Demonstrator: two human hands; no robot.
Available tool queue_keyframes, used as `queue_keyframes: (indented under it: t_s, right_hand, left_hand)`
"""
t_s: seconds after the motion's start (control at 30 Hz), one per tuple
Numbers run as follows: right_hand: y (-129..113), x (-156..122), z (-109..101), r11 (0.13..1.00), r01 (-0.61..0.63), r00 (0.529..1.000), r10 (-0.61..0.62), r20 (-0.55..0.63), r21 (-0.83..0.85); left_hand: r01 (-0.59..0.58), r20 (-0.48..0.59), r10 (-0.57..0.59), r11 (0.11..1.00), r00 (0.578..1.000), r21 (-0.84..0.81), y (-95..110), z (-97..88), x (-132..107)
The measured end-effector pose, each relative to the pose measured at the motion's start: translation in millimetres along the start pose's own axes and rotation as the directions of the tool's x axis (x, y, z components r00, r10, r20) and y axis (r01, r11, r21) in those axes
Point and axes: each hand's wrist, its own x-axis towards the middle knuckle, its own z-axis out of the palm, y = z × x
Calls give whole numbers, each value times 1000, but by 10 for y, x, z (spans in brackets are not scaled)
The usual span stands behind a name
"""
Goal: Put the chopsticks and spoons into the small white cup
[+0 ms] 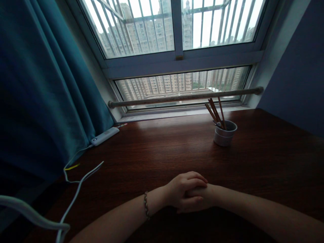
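Observation:
My left hand (188, 189) lies across my right hand (205, 195), its fingers bent over the back of it near the wrist. A chain bracelet (146, 205) circles my left wrist. Most of my right hand is covered, and its fingers are hidden beneath the left. Both forearms come in from the lower corners and meet over the near part of the dark brown wooden table (152, 148).
Toward the back right stands a small grey pot (225, 136) holding several thin wooden sticks (214, 111). At the left are a white power strip (105, 136), a white cable (78, 189), a yellow strip (72, 167) and a blue curtain (58, 74). A metal rail (187, 98) crosses the window behind.

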Motion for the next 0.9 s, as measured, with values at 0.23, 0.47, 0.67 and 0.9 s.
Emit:
queue_keyframes:
  t_s: [0.23, 0.47, 0.67, 0.9]
  right_hand:
    - [53, 3, 67, 997, -19, 999, 21, -26, 72]
    - [-36, -10, -33, 996, -51, 999, 50, 17, 68]
    - [25, 2, 50, 999, 13, 999, -12, -37, 51]
    - [15, -5, 15, 998, 62, 998, -62, -11, 2]
  left_hand:
    - [3, 6, -3, 1000, 1000, 13, 36, -10, -5]
    - [-9, 1, 9, 1000, 1000, 11, 18, -5, 3]
    - [-6, 1, 6, 1000, 1000, 10, 1, 9, -9]
    - [-4, -3, 4, 1000, 1000, 6, 27, 2, -11]
